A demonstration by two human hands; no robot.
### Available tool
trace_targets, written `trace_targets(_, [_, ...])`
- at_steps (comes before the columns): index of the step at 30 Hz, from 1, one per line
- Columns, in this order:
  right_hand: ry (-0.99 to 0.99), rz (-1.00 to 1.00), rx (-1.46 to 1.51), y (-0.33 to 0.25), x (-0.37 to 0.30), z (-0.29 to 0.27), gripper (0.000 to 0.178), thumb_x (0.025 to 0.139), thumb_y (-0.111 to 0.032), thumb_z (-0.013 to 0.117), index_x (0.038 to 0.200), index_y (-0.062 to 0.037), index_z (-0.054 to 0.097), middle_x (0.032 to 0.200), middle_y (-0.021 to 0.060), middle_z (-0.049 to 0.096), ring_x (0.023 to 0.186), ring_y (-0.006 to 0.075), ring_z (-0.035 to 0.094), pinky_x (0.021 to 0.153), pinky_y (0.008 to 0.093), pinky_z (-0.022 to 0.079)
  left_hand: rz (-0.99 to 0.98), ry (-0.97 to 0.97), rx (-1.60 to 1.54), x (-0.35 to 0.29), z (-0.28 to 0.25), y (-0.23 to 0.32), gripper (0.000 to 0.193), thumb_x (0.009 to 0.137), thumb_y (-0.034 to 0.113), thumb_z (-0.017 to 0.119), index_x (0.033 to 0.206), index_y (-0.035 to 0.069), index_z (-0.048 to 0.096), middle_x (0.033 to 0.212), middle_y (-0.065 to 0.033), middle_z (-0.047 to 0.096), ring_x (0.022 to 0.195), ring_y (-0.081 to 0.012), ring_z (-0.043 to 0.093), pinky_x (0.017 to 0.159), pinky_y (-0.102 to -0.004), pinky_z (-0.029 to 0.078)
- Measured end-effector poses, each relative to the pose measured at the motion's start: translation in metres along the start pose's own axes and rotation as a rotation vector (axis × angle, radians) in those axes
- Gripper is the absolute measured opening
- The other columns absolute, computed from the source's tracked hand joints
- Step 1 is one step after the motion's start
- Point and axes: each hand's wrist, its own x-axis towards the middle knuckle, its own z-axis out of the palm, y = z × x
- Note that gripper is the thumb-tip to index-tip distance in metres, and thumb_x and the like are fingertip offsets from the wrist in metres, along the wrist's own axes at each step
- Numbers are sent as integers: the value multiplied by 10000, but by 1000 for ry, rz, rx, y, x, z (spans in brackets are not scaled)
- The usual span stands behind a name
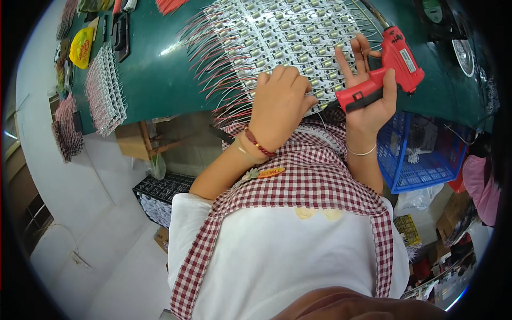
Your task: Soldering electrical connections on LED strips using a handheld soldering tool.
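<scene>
A wide panel of small circuit boards [298,26] lies in front of me, with rows of little metallic parts. Red and white wires [221,74] fan out along its left side. My left hand [280,104] rests over the panel's near edge, fingers curled and thumb and forefinger close together; whatever they pinch is too small to make out. At the panel's right, my right hand [373,98] holds a red soldering gun [397,61] by its handle, between thumb and palm. Some of its fingers stretch out over the boards. The gun's metal nozzle points away from me.
The green table [154,80] carries a wired board stack [105,90] and a yellow packet [81,48] at left. A dark device [440,18] stands at far right. Below the table's right side sits a blue crate [421,154]; a black crate [162,186] is at lower left.
</scene>
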Motion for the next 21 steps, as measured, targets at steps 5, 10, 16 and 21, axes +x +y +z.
trace_targets(5, [-70, -46, -22, -12, -8, -12, 366, 937, -343, 474, 1138, -37, 498, 1313, 237, 443, 1275, 335, 380, 1065, 567, 287, -19, 6, -41, -1, 5, -3, 148, 725, 151, 708, 698, 92, 575, 718, -33, 525, 748, -233, 503, 676, -374, 347])
trace_targets(10, [-57, -50, -40, -10, -4, -18, 339, 939, -311, 477, 1133, -34, 501, 1310, 244, 442, 1274, 340, 379, 1067, 579, 289, -160, 188, 63, -33, -7, -19, 200, 751, 132, 699, 673, 83, 521, 663, -31, 482, 675, -228, 473, 650, -363, 323])
trace_targets(16, [-58, -48, -15, -8, -1, -21, 328, 939, -301, 475, 1129, -34, 502, 1303, 244, 447, 1275, 342, 376, 1072, 578, 284, -318, 201, 333, -56, -18, -17, 197, 752, 151, 706, 708, 95, 523, 712, -32, 483, 702, -238, 468, 660, -374, 314])
trace_targets(21, [-76, -37, -13, -5, -2, -20, 327, 941, -305, 469, 1126, -38, 507, 1307, 232, 449, 1278, 338, 375, 1079, 578, 270, -63, 177, 27, -22, -3, 3, 172, 731, 172, 719, 788, 96, 575, 773, -38, 501, 777, -249, 488, 717, -384, 347])
